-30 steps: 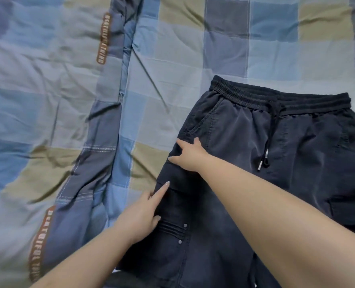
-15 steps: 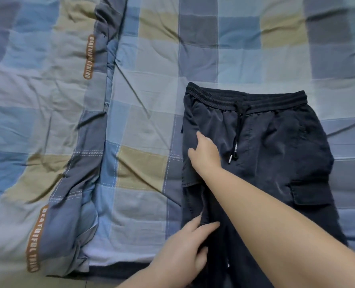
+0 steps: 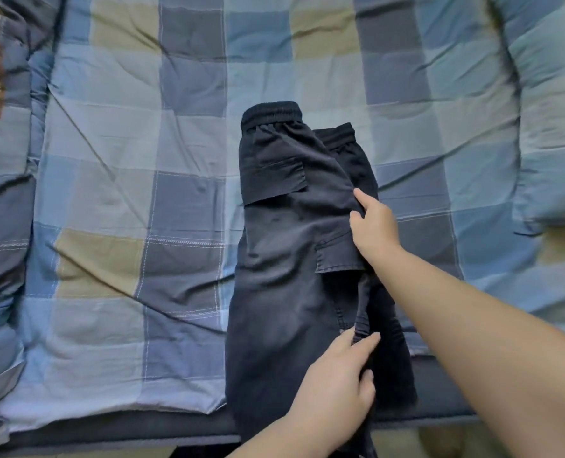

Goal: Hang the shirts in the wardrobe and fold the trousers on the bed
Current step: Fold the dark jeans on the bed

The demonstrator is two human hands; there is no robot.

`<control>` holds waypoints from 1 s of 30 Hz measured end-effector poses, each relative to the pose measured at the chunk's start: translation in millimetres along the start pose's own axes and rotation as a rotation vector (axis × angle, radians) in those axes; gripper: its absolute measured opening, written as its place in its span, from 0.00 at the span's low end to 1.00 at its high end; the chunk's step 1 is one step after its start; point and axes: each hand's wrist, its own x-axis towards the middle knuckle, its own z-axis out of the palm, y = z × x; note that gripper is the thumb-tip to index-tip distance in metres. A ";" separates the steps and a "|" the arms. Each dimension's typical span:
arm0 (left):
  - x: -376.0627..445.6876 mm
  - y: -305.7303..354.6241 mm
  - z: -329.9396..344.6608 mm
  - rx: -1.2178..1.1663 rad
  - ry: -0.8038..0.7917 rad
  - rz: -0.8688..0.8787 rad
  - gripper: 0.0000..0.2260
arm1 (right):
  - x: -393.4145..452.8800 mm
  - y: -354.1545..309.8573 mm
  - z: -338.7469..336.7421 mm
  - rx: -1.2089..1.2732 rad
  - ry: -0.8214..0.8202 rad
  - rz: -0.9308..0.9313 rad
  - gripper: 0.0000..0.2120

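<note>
My only view: head cam, close, facing steeply down onto the blue-and-tan checked quilt [image 3: 188,200] at the bed edge.

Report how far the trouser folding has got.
Done: the dark trousers lie on the checked bedding, folded lengthwise, one leg over the other. In hand: the right hand and left hand pinch the folded edge. Left: folding them shorter; no shirts in view.

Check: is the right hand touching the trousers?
Touching. The head view shows the right hand with its fingers curled over the folded edge of the trousers, no gap between them.
</note>
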 end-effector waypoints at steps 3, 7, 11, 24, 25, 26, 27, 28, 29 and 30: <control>28.7 18.7 31.9 0.020 -0.054 -0.012 0.24 | 20.8 40.9 -28.5 0.031 0.009 0.073 0.22; 61.6 18.3 63.7 0.086 -0.146 -0.063 0.26 | 26.6 84.4 -44.5 0.138 -0.134 0.231 0.33; 69.1 -6.6 83.9 0.002 -0.136 -0.182 0.27 | -5.0 142.6 -44.1 0.170 -0.197 0.350 0.32; -33.0 -130.6 36.2 -0.271 0.731 -0.926 0.19 | -129.5 239.0 -29.5 -0.145 -0.282 0.277 0.16; -39.3 -138.2 38.4 -0.324 0.665 -0.952 0.19 | -129.5 236.4 -31.4 -0.086 -0.324 0.309 0.15; -44.4 -142.1 40.8 -0.396 0.590 -0.950 0.17 | -129.0 233.8 -32.2 0.006 -0.370 0.375 0.16; -47.8 -143.8 42.2 -0.452 0.531 -0.928 0.14 | -128.5 231.6 -32.5 0.115 -0.400 0.445 0.17; -47.7 -143.0 41.4 -0.483 0.507 -0.905 0.10 | -126.5 229.3 -32.6 0.208 -0.412 0.503 0.17; -47.9 -142.5 40.9 -0.505 0.489 -0.889 0.08 | -126.3 228.2 -32.7 0.263 -0.422 0.539 0.17; -46.0 -142.1 40.2 -0.535 0.467 -0.867 0.08 | -125.3 228.8 -32.2 0.302 -0.441 0.561 0.16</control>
